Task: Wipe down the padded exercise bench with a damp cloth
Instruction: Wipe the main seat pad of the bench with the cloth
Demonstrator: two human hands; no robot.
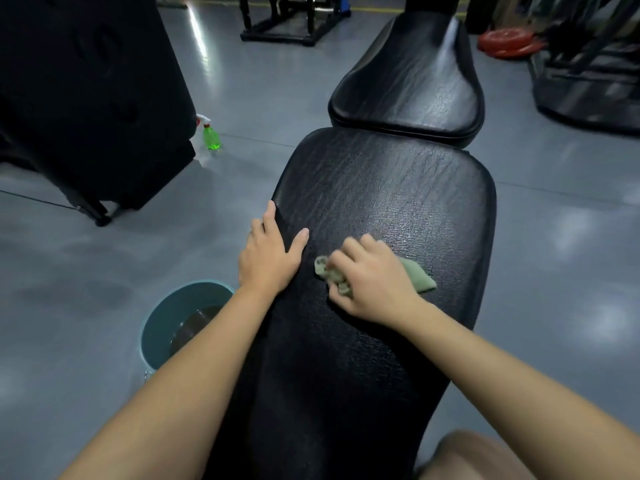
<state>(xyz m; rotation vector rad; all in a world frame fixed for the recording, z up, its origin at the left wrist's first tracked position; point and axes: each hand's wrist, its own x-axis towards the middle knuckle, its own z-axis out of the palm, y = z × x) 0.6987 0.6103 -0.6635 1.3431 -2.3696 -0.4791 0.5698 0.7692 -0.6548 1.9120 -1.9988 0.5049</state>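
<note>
1. Grips the bunched green cloth (420,278) in the right hand (372,282), fingers curled round it and knuckles up, pressing it against the long bench pad (381,188) near the pad's middle. Suits, probably, scrubbing with weight behind the palm.
2. Rests the left hand (270,254) on the pad's left edge, just beside the cloth but apart from it, with fingers straight and relaxed, thumb spread onto the top surface, holding nothing. Serves, apparently, to brace the body and steady the bench during strokes.
3. Leans over the bench's near end, both forearms reaching forward along it. Leaves the second pad (408,81) beyond the gap not yet reached, judging by where the cloth lies.
4. Has the teal bucket (156,323) of water on the floor close by the bench's left side, partly under the left forearm. Sits handy, presumably, for re-wetting the cloth.
5. Leaves the green spray bottle (210,136) standing on the floor farther left, beside a dark machine (86,81), well apart from both hands.
</note>
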